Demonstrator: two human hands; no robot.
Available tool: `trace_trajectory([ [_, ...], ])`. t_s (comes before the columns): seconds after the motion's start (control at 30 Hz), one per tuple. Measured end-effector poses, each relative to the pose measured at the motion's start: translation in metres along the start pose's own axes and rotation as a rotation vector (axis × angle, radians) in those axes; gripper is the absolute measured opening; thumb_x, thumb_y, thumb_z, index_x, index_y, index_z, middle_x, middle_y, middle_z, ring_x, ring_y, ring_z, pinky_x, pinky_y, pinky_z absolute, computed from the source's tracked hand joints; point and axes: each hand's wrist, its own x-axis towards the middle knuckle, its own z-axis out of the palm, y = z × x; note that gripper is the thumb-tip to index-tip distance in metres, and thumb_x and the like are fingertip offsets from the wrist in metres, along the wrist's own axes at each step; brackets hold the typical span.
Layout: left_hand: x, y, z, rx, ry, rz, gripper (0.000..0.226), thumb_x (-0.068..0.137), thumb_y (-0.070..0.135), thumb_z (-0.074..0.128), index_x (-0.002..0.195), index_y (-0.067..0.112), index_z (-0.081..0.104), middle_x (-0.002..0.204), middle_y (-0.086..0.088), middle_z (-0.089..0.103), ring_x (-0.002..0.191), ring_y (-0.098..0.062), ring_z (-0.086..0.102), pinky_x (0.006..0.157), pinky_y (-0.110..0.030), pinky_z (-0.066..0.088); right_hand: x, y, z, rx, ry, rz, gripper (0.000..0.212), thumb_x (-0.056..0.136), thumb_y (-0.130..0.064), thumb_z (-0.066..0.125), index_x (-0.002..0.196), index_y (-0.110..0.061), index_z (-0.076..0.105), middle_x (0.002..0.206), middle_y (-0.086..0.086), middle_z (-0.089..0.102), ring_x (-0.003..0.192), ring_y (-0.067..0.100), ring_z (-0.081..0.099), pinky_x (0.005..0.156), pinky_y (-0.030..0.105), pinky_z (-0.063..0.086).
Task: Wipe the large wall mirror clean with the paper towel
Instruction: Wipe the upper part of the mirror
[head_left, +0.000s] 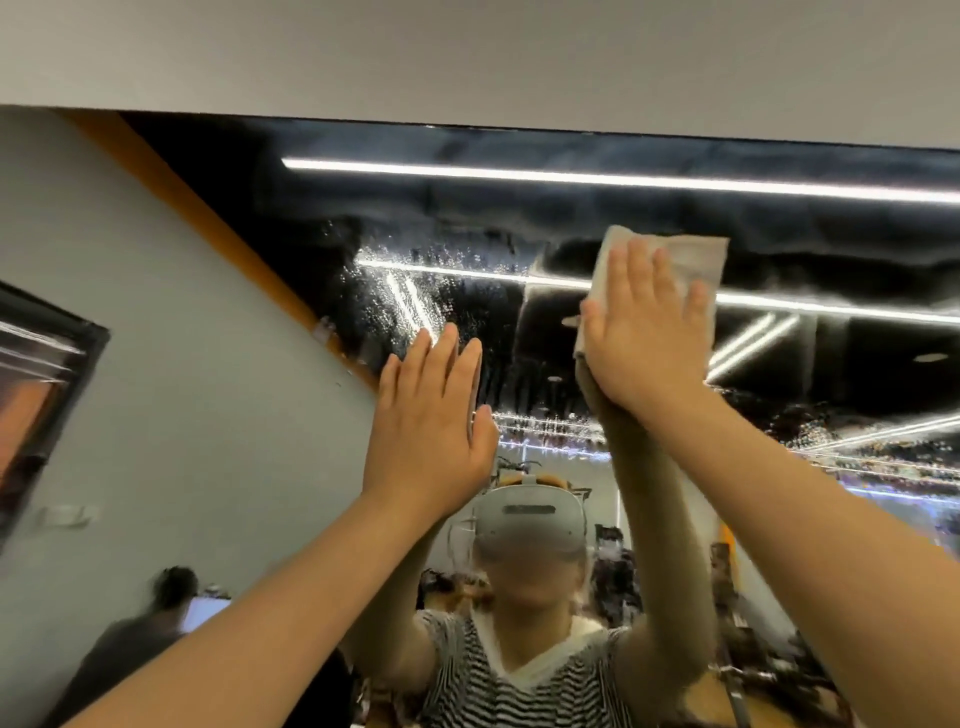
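The large wall mirror (571, 218) fills most of the head view, its top edge just under the pale wall above. Spray droplets and wet streaks cover the glass around its upper middle. My right hand (647, 332) lies flat with straight fingers, pressing a folded white paper towel (696, 260) against the upper part of the mirror. My left hand (431, 421) is flat on the glass lower and to the left, fingers straight, holding nothing. Both arms reach upward.
The mirror reflects a person in a striped shirt (524, 670) with a headset, another person (150, 623) at the lower left, a grey wall (171, 364) with an orange stripe, a dark framed picture (36, 384) and ceiling light strips.
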Motion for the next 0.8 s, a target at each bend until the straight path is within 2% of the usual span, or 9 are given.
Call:
trace_trajectory([
  [0.13, -0.001, 0.0, -0.001, -0.029, 0.001, -0.002, 0.071, 0.088, 0.045, 0.02, 0.151, 0.016, 0.03, 0.16, -0.005, 0.022, 0.149, -0.023, 0.01, 0.117, -0.038, -0.002, 0.001, -0.043, 0.008, 0.0, -0.02, -0.11, 0.061, 0.104, -0.04, 0.013, 0.155, -0.014, -0.007, 0.163, 0.007, -0.006, 0.15, 0.025, -0.006, 0.118, 0.049, -0.004],
  [0.53, 0.0, 0.0, -0.001, -0.046, 0.047, -0.019, 0.07, 0.087, 0.049, 0.022, 0.149, 0.019, 0.035, 0.158, -0.002, 0.027, 0.148, -0.019, 0.014, 0.117, -0.036, 0.002, 0.001, -0.044, 0.02, 0.122, 0.037, -0.131, 0.063, 0.102, -0.041, 0.015, 0.155, -0.013, -0.004, 0.163, 0.007, -0.007, 0.149, 0.024, -0.009, 0.117, 0.047, -0.009],
  [0.8, 0.001, -0.001, -0.001, -0.046, 0.046, -0.018, 0.07, 0.087, 0.05, 0.023, 0.15, 0.021, 0.032, 0.159, 0.002, 0.024, 0.142, -0.002, 0.003, 0.116, -0.029, -0.002, 0.001, -0.043, 0.023, 0.124, 0.055, -0.14, 0.065, 0.101, -0.043, 0.013, 0.155, -0.012, -0.005, 0.163, 0.008, -0.009, 0.149, 0.024, -0.01, 0.116, 0.048, -0.011],
])
